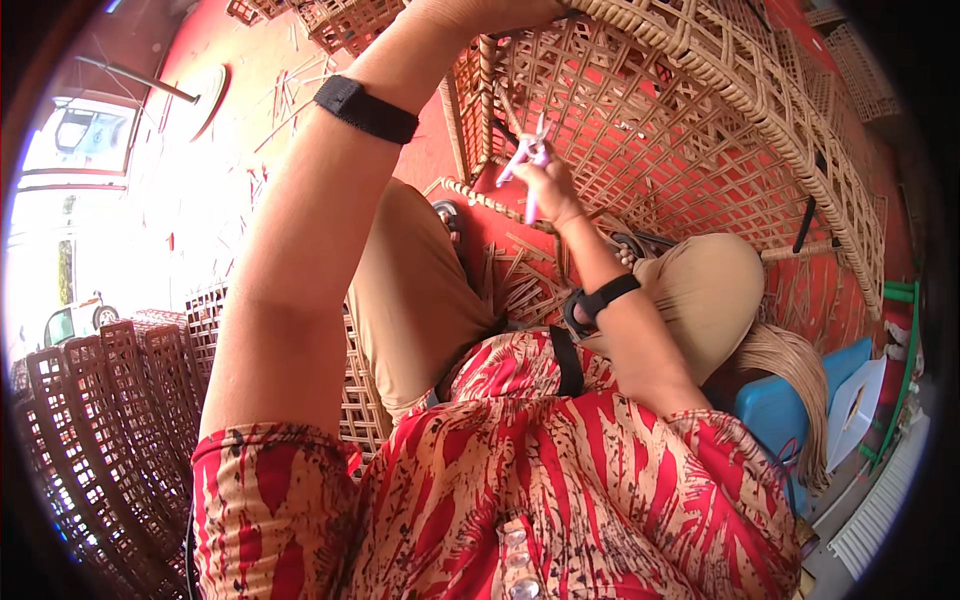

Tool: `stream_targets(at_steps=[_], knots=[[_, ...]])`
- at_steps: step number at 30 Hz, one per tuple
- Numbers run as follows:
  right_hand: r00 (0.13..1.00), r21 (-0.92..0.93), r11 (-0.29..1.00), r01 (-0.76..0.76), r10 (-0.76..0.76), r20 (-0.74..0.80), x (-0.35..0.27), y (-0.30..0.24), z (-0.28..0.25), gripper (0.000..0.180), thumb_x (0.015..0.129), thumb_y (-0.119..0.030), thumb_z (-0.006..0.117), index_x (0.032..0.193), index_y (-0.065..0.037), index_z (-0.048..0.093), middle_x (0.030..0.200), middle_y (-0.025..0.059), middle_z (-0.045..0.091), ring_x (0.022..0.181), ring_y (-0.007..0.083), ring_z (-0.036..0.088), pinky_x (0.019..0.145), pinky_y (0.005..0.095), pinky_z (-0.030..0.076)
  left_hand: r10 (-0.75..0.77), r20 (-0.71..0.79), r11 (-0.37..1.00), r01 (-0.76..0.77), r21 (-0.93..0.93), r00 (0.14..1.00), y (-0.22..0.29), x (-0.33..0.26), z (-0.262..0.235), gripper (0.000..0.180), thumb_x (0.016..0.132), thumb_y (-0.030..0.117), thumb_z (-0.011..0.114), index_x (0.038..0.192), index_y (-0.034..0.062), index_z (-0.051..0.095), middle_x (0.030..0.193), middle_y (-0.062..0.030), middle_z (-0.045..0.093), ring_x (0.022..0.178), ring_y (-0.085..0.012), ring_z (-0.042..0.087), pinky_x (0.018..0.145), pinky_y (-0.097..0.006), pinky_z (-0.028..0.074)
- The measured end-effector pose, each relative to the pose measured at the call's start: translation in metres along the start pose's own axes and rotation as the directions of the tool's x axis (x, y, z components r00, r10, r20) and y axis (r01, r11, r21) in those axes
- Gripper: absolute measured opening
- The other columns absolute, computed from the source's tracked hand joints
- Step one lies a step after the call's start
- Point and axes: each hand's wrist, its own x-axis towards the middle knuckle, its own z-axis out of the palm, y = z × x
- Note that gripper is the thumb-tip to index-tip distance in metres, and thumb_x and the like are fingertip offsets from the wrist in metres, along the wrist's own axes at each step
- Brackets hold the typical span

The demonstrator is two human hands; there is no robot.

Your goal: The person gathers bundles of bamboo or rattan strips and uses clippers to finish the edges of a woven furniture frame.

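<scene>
A large woven cane piece [700, 150], curved like a chair shell, leans in front of me with a thick bound rim. My left hand [512, 14] reaches up to that rim at the top edge of the head view and grips it; its fingers are partly cut off. In my right hand [550, 188] is a pair of cutters [537, 150] with light purple handles and metal jaws spread apart. The jaws point up and away, close to the open lattice and a wrapped upright pole [487, 95]. Whether they touch a strand I cannot tell.
Cut cane offcuts [522, 283] litter the red floor [250, 60]. Stacked brown woven panels [110, 400] stand at the left. A bundle of cane strands [795, 375] lies over a blue chair [775, 415] at the right. My bent knees flank the working area.
</scene>
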Motion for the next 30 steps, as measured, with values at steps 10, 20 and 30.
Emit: stream_targets(at_steps=[10,20,30], knots=[[0.997,0.118,0.991,-0.07,0.075,-0.037,0.005,0.021,-0.002,0.028,0.076,-0.011,0.056,0.103,-0.006,0.053,0.083,0.002,0.057,0.071,0.0124,0.054,0.063,0.0264,0.045,0.129,-0.078,0.991,-0.127,0.03,0.989,-0.01,-0.007,0.0,0.055,0.061,0.036,0.075,0.11,0.0154,0.062,0.11,-0.0068,0.062,0.105,-0.0267,0.054,0.091,-0.039,0.044],[0.92,-0.538,0.752,0.38,-0.367,0.137,-0.017,0.046,0.028,0.029,0.072,-0.019,0.065,0.093,-0.001,0.054,0.087,0.0126,0.057,0.082,0.0259,0.056,0.077,0.0371,0.046,0.142,-0.11,0.988,-0.135,0.069,0.984,-0.02,-0.014,0.002,0.048,0.064,0.034,0.072,0.108,0.0169,0.061,0.105,-0.0054,0.063,0.102,-0.0255,0.055,0.089,-0.039,0.045],[0.999,-0.26,0.965,-0.024,0.017,-0.03,-0.026,0.015,0.029,0.033,0.068,-0.029,0.063,0.087,-0.002,0.056,0.077,0.0135,0.059,0.075,0.0269,0.057,0.071,0.0356,0.044,0.205,-0.138,0.979,-0.201,0.041,0.969,-0.013,-0.016,0.013,0.051,0.064,0.029,0.071,0.112,0.0164,0.061,0.105,-0.0067,0.063,0.103,-0.0264,0.055,0.089,-0.039,0.043]])
